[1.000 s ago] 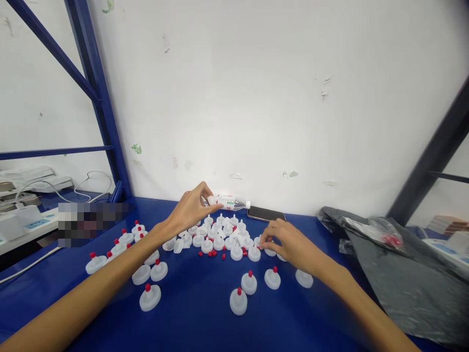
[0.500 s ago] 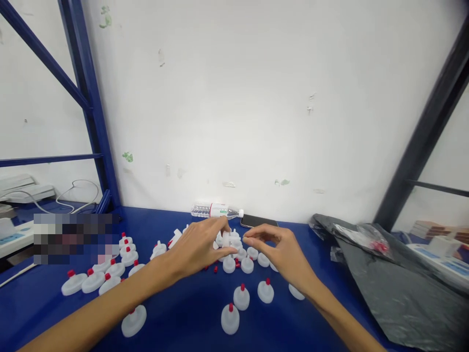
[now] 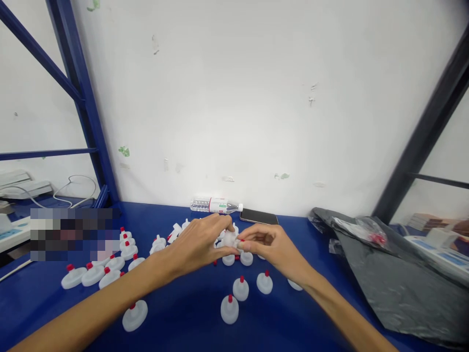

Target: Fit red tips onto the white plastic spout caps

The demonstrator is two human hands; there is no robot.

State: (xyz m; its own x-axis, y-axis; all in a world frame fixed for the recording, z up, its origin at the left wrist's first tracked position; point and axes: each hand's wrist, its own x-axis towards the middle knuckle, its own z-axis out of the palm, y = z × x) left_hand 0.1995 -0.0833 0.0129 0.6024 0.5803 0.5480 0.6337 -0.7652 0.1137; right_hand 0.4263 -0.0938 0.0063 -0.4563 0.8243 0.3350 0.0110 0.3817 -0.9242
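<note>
My left hand (image 3: 200, 239) is closed around a translucent white spout lid (image 3: 229, 238), holding it on its side with the spout toward the right. At that spout, the thumb and fingers of my right hand (image 3: 273, 247) pinch a small red cap (image 3: 242, 240), mostly covered by the fingertips. Beneath and behind the hands lie more white lids (image 3: 246, 259) and a few loose red caps (image 3: 215, 262). Nearer to me stand white lids with red caps on their spouts, among them one red-capped lid (image 3: 229, 311) in front.
Several red-capped lids (image 3: 109, 277) are grouped at the left of the blue table (image 3: 183, 318). A water bottle (image 3: 216, 205) and a phone (image 3: 259, 216) lie along the wall. Grey plastic bags (image 3: 395, 288) cover the right side. Blue metal posts (image 3: 88, 122) frame the left.
My right hand has moved left to meet the lid in my left hand, bringing the red cap to the spout. The lid has turned so its spout points right. The view has shifted slightly.
</note>
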